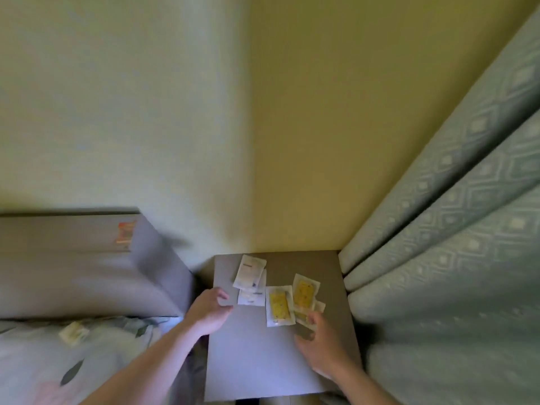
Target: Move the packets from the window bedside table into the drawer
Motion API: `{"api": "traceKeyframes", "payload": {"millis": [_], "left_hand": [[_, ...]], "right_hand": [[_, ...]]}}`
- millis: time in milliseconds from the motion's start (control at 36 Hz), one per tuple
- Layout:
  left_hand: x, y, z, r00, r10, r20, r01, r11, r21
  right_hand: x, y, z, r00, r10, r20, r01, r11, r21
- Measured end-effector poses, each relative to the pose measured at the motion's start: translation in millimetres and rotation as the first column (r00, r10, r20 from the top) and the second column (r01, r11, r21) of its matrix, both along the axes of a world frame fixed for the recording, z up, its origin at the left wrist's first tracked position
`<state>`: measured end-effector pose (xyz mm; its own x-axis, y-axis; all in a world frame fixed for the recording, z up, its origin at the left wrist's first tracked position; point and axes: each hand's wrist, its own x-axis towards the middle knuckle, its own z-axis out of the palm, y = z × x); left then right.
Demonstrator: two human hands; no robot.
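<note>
Several packets lie on the grey bedside table (251, 358). White packets (249, 271) overlap near its back left. Yellow packets sit to their right: one (279, 305) in the middle, one (305, 290) behind it, more partly hidden under my right hand. My left hand (209, 311) hovers over the table's left edge with fingers loosely bent, just short of the white packets, holding nothing. My right hand (318, 343) reaches over the table's right side, its fingertips at the nearest yellow packet; the blur hides whether they grip it. No drawer is visible.
A patterned green curtain (444, 258) hangs right against the table's right side. A grey headboard (87, 267) and a bed with floral bedding (73, 361) lie to the left. The wall corner stands directly behind the table.
</note>
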<state>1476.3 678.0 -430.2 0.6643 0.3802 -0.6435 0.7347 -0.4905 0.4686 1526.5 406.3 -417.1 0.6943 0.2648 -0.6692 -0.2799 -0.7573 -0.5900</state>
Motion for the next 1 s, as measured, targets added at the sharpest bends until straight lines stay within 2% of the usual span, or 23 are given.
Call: {"api": "traceKeyframes", "payload": {"millis": [83,278,389,444,528,750,861,917,1000], "left_hand": [[33,7,-28,0.999,0.022,-0.029,-0.021,1.0,0.007],[86,11,-120,0.992,0.013,-0.126,-0.006,0.999,0.054],[109,4,-166,0.988,0.132,-0.083,-0.127,0.99,0.061],[119,-2,-182,0.977,0.199,-0.071,-0.192,0.976,0.1],[128,-10,-200,0.975,0.215,-0.055,-0.2,0.959,0.201],[121,-13,-213,0.959,0.279,-0.056,-0.27,0.954,0.132],[109,-13,-211,0.958,0.269,-0.096,-0.258,0.959,0.117],[104,-13,-210,0.956,0.271,-0.113,-0.263,0.962,0.078],[97,-13,-209,0.949,0.285,-0.132,-0.285,0.958,0.015]], "right_hand": [[20,13,-58,1.0,-0.021,0.016,0.022,0.999,-0.048],[55,54,-146,0.991,-0.04,0.131,0.069,0.972,-0.226],[61,70,-182,0.982,-0.013,0.19,0.075,0.943,-0.324],[60,74,-198,0.971,-0.005,0.238,0.092,0.929,-0.358],[58,76,-215,0.956,0.034,0.293,0.085,0.919,-0.385],[61,71,-221,0.973,-0.012,0.232,0.075,0.962,-0.263],[59,52,-213,0.95,-0.121,0.289,0.182,0.964,-0.193],[56,45,-215,0.951,-0.149,0.27,0.198,0.967,-0.161],[45,52,-217,0.976,-0.093,0.199,0.127,0.977,-0.169]]}}
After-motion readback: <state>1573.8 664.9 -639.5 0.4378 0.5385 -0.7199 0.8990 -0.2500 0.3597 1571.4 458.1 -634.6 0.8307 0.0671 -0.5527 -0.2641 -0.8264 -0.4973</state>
